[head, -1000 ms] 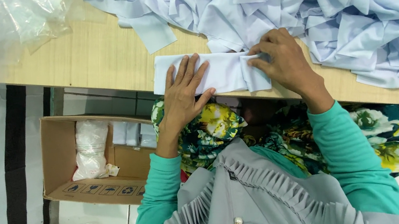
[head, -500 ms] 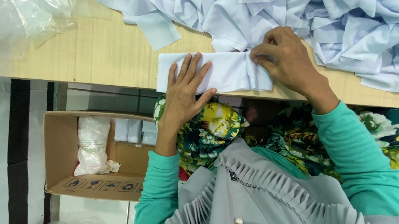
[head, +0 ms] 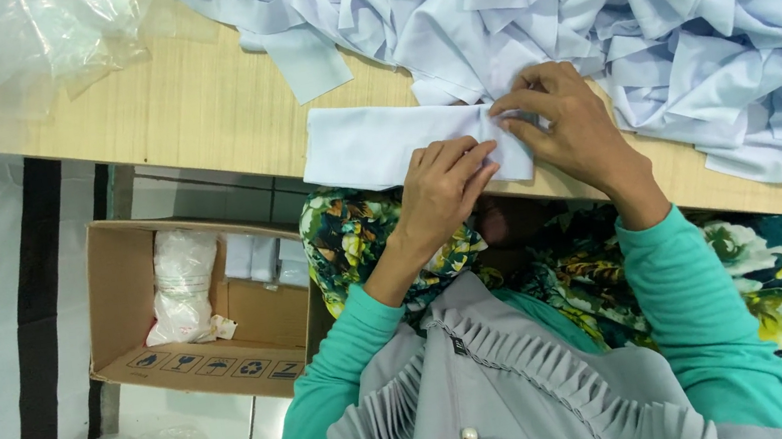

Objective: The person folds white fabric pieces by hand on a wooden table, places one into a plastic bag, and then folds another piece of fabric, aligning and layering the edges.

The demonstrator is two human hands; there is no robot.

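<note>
- Head view: a folded white cloth [head: 381,145] is seen lying at the near edge of the wooden table [head: 185,106].
- The left hand [head: 442,188] is laid flat on the cloth's right part, fingers extended and close together, nothing gripped.
- The right hand [head: 564,116] is set at the cloth's right end; its fingertips are pinched on a fold of the fabric.
- A heap of pale blue garments [head: 645,5] is spread just behind the cloth.
- Below the table, an open cardboard box [head: 135,303] is seen, with a clear plastic bag [head: 14,33] at the table's far left corner.

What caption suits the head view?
Left hand and right hand press a folded pale-blue cloth piece at the light wooden table edge.
</note>
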